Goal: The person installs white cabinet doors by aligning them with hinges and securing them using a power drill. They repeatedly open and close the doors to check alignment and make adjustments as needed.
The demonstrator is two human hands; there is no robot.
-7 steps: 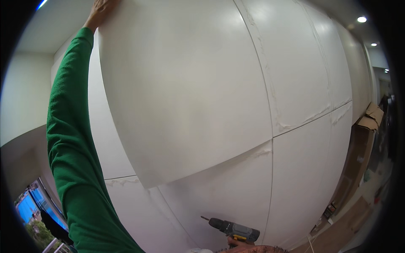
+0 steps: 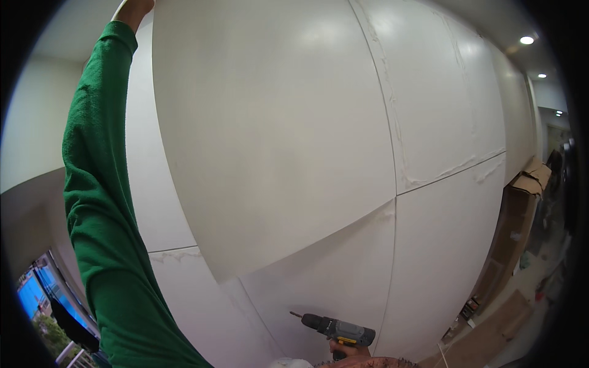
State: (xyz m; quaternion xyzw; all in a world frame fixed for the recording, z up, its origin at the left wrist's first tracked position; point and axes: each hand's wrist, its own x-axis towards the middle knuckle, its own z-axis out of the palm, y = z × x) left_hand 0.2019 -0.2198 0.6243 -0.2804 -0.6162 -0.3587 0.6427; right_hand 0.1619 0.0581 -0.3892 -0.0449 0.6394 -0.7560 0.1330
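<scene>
High at the left, my left hand [image 2: 136, 11], partly cut off by the frame, grips the edge of a large white cabinet door panel [image 2: 270, 122] that stands out from the flat fronts behind it. My green sleeve runs down the left side. At bottom centre my right hand [image 2: 348, 348] is closed on a grey and black cordless drill [image 2: 340, 330], whose bit points left toward the white lower fronts, below the raised panel's bottom edge. Adjoining fronts [image 2: 448, 92] on the right carry wrinkled pale strips along their seams.
At far left a window [image 2: 40, 294] shows blue sky and greenery beside a dark hanging item. At right, cardboard [image 2: 531, 178] tops brown boards leaning along a corridor with clutter [image 2: 509, 319] on its floor. Round ceiling lights [image 2: 526, 40] shine above.
My left hand and sleeve sit slightly higher in the view, more cut off at the top. The panel's upper left edge appears slightly further right. The drill has shifted a little left and up.
</scene>
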